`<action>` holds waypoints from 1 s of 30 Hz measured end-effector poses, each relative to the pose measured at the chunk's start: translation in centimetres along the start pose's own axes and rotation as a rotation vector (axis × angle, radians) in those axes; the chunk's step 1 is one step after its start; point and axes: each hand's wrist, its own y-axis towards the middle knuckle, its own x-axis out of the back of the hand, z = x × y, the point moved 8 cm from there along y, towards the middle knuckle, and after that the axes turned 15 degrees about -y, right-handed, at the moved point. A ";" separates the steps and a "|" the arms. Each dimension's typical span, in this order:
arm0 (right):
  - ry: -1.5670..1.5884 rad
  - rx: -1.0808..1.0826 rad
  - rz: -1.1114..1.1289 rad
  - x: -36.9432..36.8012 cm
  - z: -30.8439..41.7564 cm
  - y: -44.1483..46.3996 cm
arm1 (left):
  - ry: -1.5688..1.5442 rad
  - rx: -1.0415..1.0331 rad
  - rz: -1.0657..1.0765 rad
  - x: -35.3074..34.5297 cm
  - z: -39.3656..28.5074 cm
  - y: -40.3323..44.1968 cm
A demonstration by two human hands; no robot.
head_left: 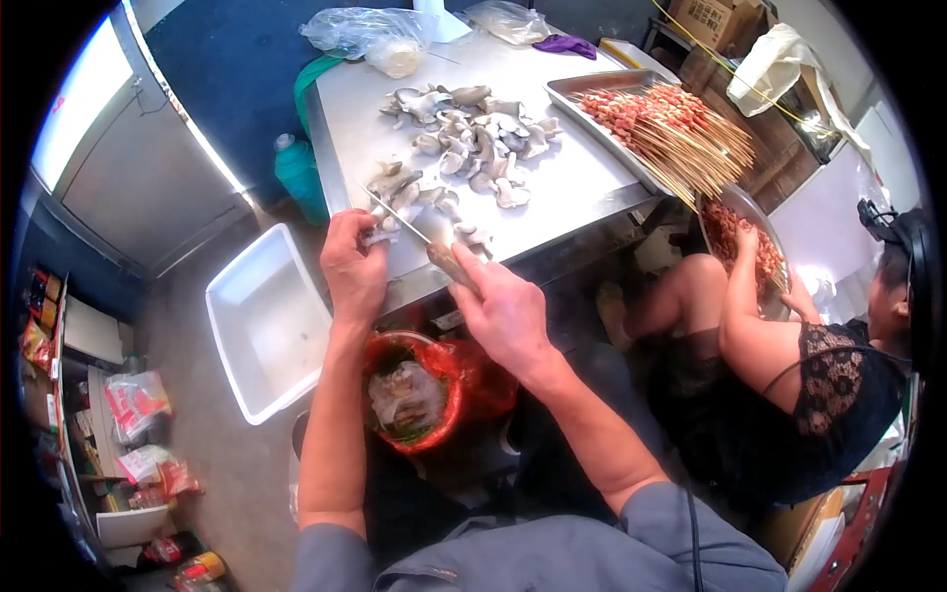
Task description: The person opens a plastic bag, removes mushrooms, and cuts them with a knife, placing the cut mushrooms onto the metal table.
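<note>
My right hand (505, 314) is wrapped round the wooden handle of a knife (402, 216), whose thin blade points up and left over the steel table's near left corner. At that corner my left hand (353, 259) pinches a grey mushroom piece (382, 233), close to the blade. Some mushrooms (397, 181) lie just beyond the blade. A larger loose pile of grey mushrooms (478, 133) spreads over the middle of the table (345, 109).
A tray (651, 170) of meat skewers lies at the table's right. A co-worker's hands are in a bowl of meat (725, 237) at the right. A white tub (271, 326) stands left, a red-lined bucket (449, 395) below my hands, a teal bottle (299, 178) beside the table.
</note>
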 end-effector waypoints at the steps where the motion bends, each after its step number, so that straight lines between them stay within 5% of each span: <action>1: -0.009 0.002 0.017 -0.1 0.0 -0.1 | 0.010 -0.002 0.009 -0.1 -0.1 -0.1; 30: -0.267 0.056 0.227 0.5 2.4 0.5 | 0.011 0.059 0.035 0.3 1.4 0.2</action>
